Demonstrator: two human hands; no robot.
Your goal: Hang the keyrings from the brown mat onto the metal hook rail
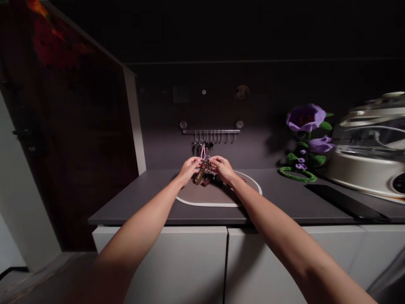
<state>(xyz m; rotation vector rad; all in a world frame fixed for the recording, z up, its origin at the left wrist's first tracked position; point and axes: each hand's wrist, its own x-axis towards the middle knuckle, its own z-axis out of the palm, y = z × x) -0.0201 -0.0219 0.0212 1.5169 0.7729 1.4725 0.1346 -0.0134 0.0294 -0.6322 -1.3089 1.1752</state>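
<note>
Above the mat, my left hand [189, 169] and my right hand [223, 166] come together with fingertips pinched on a keychain. Its brown tag [199, 175] bears light lettering and hangs below my left fingers. A metal ring [207, 159] lies between the two hands, and a pink strap loop [203, 151] rises from it. Just behind is a clear hook rail [211, 131] on the wall, with keys [211, 145] on its left hooks. Whether the pink loop touches a hook, I cannot tell. Dark reddish items [207, 180] below the hands are partly hidden.
A brown mat with a white rim [209, 204] lies on the dark counter [133, 204]. To the right stand purple artificial flowers [306, 118], a black flat slab [344, 202] and a cream appliance with a clear cover [367, 164]. A dark door [95, 147] is at left.
</note>
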